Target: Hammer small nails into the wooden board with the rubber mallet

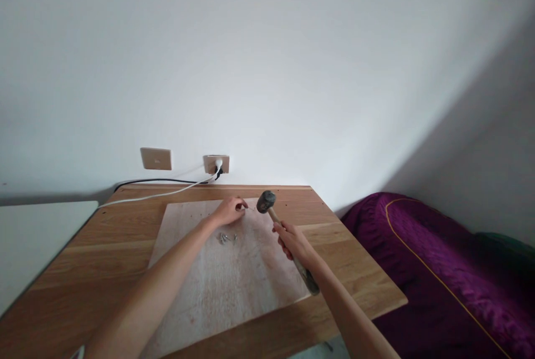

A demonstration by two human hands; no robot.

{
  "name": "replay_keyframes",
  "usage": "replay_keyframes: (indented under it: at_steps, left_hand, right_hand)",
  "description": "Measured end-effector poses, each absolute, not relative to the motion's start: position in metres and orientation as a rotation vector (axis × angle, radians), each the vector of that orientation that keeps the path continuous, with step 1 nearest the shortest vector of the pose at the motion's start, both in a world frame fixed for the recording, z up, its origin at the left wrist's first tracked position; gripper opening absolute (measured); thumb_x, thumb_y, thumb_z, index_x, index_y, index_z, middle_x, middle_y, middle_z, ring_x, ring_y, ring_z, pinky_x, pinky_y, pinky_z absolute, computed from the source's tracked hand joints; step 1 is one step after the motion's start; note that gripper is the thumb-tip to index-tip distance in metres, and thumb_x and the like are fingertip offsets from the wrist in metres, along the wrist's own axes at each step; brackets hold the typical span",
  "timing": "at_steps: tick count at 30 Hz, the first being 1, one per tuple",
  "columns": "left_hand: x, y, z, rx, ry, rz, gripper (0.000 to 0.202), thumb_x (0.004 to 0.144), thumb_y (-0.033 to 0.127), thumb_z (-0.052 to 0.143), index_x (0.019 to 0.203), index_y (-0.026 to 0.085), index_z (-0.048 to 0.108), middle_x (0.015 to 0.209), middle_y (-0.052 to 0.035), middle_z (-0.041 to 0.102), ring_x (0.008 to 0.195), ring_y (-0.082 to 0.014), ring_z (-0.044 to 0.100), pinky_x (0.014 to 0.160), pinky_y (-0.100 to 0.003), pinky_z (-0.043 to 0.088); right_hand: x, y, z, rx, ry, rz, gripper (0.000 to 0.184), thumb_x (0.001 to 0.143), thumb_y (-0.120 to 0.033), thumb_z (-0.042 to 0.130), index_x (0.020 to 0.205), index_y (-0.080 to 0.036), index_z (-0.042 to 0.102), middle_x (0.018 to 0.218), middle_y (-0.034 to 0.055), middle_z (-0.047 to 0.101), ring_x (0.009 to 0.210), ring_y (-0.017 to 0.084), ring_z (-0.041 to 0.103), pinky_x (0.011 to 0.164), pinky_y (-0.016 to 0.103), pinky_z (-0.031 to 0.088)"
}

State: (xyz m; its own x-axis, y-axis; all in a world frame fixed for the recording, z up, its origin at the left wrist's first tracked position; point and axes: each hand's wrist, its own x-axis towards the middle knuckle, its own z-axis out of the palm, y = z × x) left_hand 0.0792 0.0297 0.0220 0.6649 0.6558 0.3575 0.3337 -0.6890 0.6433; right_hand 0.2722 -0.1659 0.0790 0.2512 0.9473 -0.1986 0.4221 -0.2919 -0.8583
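My right hand [295, 243] is wrapped round the wooden handle of a hammer [266, 202]. Its dark head is raised at the upper left of that hand, and the handle's end shows below the palm. Near the far edge of a pale wooden board [217, 286], my left hand [228, 212] is closed in a pinch. A thin nail appears to be between its fingertips, close to the hammer head, though small and hard to see. Several small silvery nails [224, 238] lie loose on the board below my left hand.
The board lies on a wooden table [355, 258] against a white wall. White and black cables [167, 194] run along the table's back left to a wall socket [211, 164]. A white panel [42, 242] stands at left, purple cloth [401, 247] at right.
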Motion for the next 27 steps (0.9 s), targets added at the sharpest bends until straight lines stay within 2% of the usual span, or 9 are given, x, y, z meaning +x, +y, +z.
replay_keyframes:
  at_steps: [5,10,13,16,19,24,27]
  left_hand:
    - [0.079,0.029,0.020,2.356,0.818,0.818,0.046,0.069,0.019,0.070,0.115,0.019,0.072,0.087,-0.0021,0.067,0.078,-0.0192,0.063,0.073,-0.027,0.046]
    - [0.079,0.028,0.020,2.323,0.844,0.916,0.037,0.067,0.019,0.074,0.103,0.017,0.069,0.094,-0.0050,0.066,0.086,-0.0220,0.062,0.077,-0.030,0.048]
    - [0.079,0.028,0.021,2.287,0.838,0.920,0.029,0.068,0.024,0.078,0.095,0.017,0.070,0.094,-0.0055,0.066,0.084,-0.0214,0.062,0.076,-0.030,0.048]
    - [0.079,0.029,0.021,2.276,0.860,0.851,0.020,0.073,0.031,0.077,0.087,0.018,0.072,0.083,-0.0023,0.065,0.076,-0.0186,0.061,0.072,-0.028,0.046]
    - [0.079,0.030,0.021,2.275,0.868,0.834,0.013,0.079,0.031,0.072,0.080,0.018,0.073,0.076,-0.0015,0.066,0.072,-0.0180,0.061,0.069,-0.027,0.044]
    - [0.079,0.028,0.022,2.312,0.791,0.822,0.015,0.084,0.027,0.066,0.084,0.016,0.077,0.080,-0.0049,0.071,0.074,-0.0189,0.063,0.069,-0.027,0.043]
    - [0.079,0.027,0.022,2.337,0.791,0.783,0.019,0.084,0.026,0.064,0.093,0.017,0.079,0.081,-0.0043,0.071,0.074,-0.0190,0.063,0.070,-0.027,0.044]
  right_hand:
    - [0.252,-0.150,0.106,-1.714,-1.286,0.927,0.038,0.094,-0.058,0.046,0.096,-0.021,0.055,0.057,-0.0104,0.045,0.036,0.006,0.039,0.034,0.017,0.029]
    - [0.238,-0.137,0.092,-1.845,-1.343,0.967,0.030,0.096,-0.047,0.048,0.088,-0.020,0.057,0.052,-0.0097,0.045,0.034,0.006,0.040,0.034,0.017,0.030]
    - [0.238,-0.137,0.083,-1.867,-1.328,0.958,0.028,0.096,-0.044,0.047,0.087,-0.020,0.056,0.052,-0.0092,0.045,0.034,0.007,0.041,0.034,0.018,0.030]
    - [0.243,-0.141,0.084,-1.810,-1.274,0.925,0.033,0.097,-0.051,0.041,0.093,-0.021,0.054,0.057,-0.0093,0.046,0.037,0.007,0.041,0.034,0.018,0.031]
    - [0.249,-0.143,0.088,-1.730,-1.203,0.954,0.039,0.093,-0.059,0.046,0.095,-0.021,0.053,0.058,-0.0098,0.046,0.037,0.006,0.039,0.034,0.018,0.030]
    - [0.252,-0.141,0.083,-1.748,-1.180,0.989,0.039,0.090,-0.059,0.048,0.093,-0.021,0.054,0.054,-0.0103,0.045,0.035,0.007,0.038,0.033,0.018,0.028]
    - [0.249,-0.139,0.082,-1.741,-1.186,0.978,0.038,0.091,-0.058,0.047,0.094,-0.021,0.054,0.055,-0.0103,0.045,0.034,0.007,0.039,0.033,0.019,0.028]
